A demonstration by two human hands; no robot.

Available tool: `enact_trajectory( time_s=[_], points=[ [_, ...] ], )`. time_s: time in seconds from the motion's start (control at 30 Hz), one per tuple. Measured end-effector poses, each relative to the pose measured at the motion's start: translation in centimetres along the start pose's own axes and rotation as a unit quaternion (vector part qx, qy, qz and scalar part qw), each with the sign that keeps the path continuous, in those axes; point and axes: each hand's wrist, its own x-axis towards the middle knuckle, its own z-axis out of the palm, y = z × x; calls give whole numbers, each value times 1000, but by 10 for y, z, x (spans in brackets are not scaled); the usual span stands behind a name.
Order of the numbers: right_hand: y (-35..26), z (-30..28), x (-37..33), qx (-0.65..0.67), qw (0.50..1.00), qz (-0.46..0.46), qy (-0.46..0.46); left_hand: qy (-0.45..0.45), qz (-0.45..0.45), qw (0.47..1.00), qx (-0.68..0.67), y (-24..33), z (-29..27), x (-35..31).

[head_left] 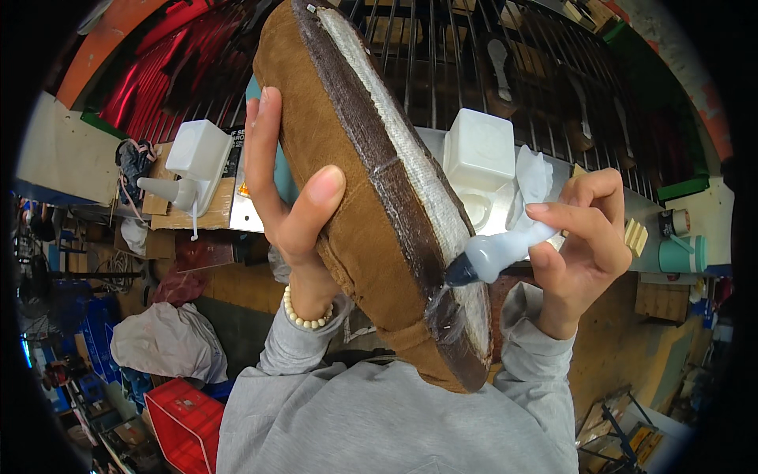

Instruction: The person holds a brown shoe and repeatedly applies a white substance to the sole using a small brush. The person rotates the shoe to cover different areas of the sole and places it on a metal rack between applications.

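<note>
A brown suede shoe upper (324, 158) stands tilted across the middle, its sole side turned to the right. Dark brown margin (395, 186) runs around a pale woven strip (422, 150) along that underside. My left hand (294, 229) grips the upper from the left, thumb pressed on the suede, a beaded bracelet (304, 312) at the wrist. In my right hand (588, 245), pinched between thumb and fingers, is a brush (505, 249) with a whitish coated handle. Its dark tip touches the margin near the lower end, where a wet, glossy patch shows.
Two white square containers (479, 146) (197, 150) stand on the bench, the left one beside a grey cone-shaped nozzle (167, 189). Crumpled white tissue (534, 186) lies by the right one. Beyond is a metal bar rack (407, 55) holding dark shoes. A teal mug (683, 254) is far right; a red crate (185, 426) sits low left.
</note>
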Motion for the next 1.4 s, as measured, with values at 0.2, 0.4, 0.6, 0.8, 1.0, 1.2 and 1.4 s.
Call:
enact_trajectory(
  time_s=[0.2,0.4,0.6,0.8,1.0,1.2,1.4],
  points=[
    [9,1,9,47,998,-3,-51,22,-5,1000,-19,3,3,-1],
    [20,-3,20,113,984,-53,-126,5,-15,999,-34,6,0,-1],
    [23,-1,25,155,975,-66,-145,-12,-23,999,-31,8,-3,-2],
    [22,-2,25,132,979,-84,-132,-16,-27,999,-26,7,0,-1],
    [28,-5,17,133,980,-87,-121,-42,-10,999,5,6,-2,-1],
    [25,-9,5,174,972,-77,-140,-9,-17,1000,-18,1,2,-2],
    [23,-11,13,71,991,-38,-103,-23,-5,1000,-2,2,1,-2]
  ],
)
